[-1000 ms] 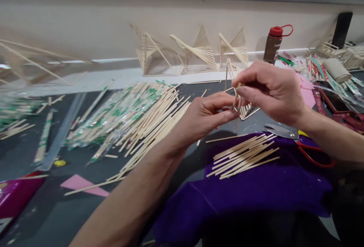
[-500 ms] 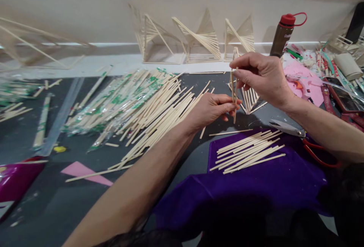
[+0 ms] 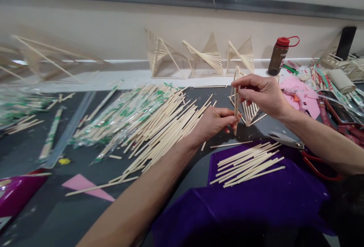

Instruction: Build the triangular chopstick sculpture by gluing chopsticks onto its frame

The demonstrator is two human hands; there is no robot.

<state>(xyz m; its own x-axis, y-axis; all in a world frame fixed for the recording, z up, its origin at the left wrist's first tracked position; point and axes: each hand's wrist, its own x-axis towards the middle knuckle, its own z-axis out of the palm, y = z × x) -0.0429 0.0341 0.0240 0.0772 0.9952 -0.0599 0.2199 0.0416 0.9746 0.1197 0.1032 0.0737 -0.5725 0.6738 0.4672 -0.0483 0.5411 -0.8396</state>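
Two slim wooden sticks (image 3: 237,104) stand nearly upright between my hands, close together and joining near the top. My left hand (image 3: 213,123) grips them low down, thumb and fingers pinched. Higher up, my right hand (image 3: 263,93) has its thumb and index finger closed on the sticks. Just behind them, a fan-like lattice of sticks (image 3: 249,112) rests on the dark table; my right hand partly hides it, and I cannot tell whether it is joined to the held sticks. Below my hands, cut sticks (image 3: 247,163) lie in a loose row on a purple cloth (image 3: 199,205).
Loose sticks (image 3: 165,133) and plastic-wrapped bundles (image 3: 122,106) spread to the left. Finished twisted stick frames (image 3: 204,59) line the wall. Red-handled scissors (image 3: 301,148), a glue gun (image 3: 301,97) on pink foam and a bottle (image 3: 277,57) are at right.
The view has tilted up, so everything sits lower in the picture and more wall shows. Both hands keep their hold on the sticks, with little movement between them.
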